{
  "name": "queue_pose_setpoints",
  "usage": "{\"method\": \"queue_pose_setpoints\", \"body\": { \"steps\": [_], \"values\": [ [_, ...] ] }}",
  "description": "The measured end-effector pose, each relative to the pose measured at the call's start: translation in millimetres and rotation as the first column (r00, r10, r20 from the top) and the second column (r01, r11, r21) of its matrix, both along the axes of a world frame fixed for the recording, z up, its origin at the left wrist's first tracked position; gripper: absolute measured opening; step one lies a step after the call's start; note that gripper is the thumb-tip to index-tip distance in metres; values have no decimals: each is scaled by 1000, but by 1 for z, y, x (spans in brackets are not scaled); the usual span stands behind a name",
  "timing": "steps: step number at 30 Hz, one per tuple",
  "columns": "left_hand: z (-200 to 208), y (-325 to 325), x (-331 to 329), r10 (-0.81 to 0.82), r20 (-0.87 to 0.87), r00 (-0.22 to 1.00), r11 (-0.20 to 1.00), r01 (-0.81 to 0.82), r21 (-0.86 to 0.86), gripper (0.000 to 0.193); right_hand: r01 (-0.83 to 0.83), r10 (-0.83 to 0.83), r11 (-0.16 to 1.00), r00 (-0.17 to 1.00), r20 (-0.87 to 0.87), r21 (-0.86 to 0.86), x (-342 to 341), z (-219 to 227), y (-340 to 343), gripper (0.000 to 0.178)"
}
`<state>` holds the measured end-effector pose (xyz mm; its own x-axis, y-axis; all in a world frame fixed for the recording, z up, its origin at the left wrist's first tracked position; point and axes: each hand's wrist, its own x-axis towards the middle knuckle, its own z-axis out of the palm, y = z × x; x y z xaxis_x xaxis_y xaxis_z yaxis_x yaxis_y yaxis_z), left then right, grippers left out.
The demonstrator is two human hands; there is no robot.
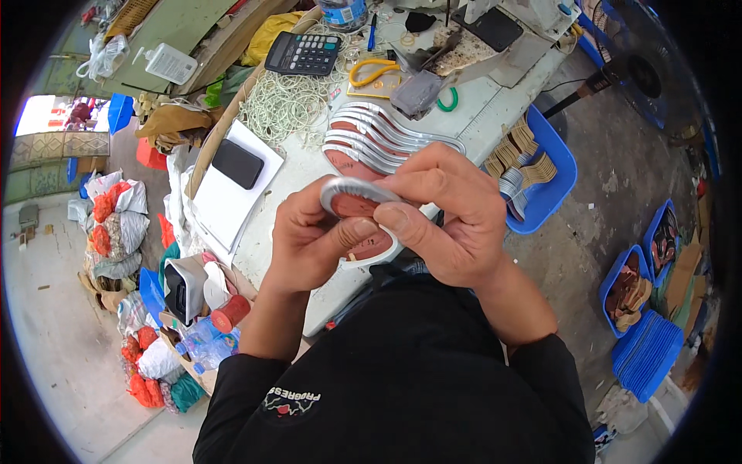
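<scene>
Between my two hands, above the table's near edge, a reddish-brown shoe sole with a silver-grey rim (354,204) is held up and tilted. My left hand (305,241) pinches its left side with thumb and fingers. From the right, my right hand (456,220) grips the same sole, thumb on its face and fingers behind the rim. Just below the hands lies another reddish sole with a pale edge (372,249), partly hidden by them. Beyond, a row of overlapping silver-rimmed soles (359,139) is fanned out on the white table (259,251).
A tangle of pale bands (286,107), a black calculator (302,54) and a yellow-handled tool (372,73) lie farther back. At left, a dark phone (238,164) rests on white sheets. Right of the table are a blue basin of soles (563,182) and a fan (645,77).
</scene>
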<state>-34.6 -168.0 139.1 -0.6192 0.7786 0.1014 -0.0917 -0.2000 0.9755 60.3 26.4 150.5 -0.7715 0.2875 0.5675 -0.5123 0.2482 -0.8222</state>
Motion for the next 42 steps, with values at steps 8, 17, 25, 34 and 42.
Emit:
{"method": "queue_pose_setpoints", "body": {
  "steps": [8,17,25,34,42],
  "values": [
    [38,12,-8,-71,-723,687,982,-77,-170,33,-51,59,997,985,-159,55,-4,8,9,30],
    [3,-24,-4,170,38,985,985,-168,-44,32,-93,90,957,996,22,275,-2,-54,2,35],
    [-75,-97,-23,-489,-643,590,593,-317,-741,71,16,-336,706,888,315,708,-3,-123,5,42],
    [-83,-103,-33,-474,-710,521,665,-317,-676,65,-79,-110,873,929,352,482,-4,-121,-29,49],
    [-27,-101,-61,-409,-408,816,750,46,-660,54,-276,423,905,674,606,-324,-6,-133,-44,49]
  ]
}}
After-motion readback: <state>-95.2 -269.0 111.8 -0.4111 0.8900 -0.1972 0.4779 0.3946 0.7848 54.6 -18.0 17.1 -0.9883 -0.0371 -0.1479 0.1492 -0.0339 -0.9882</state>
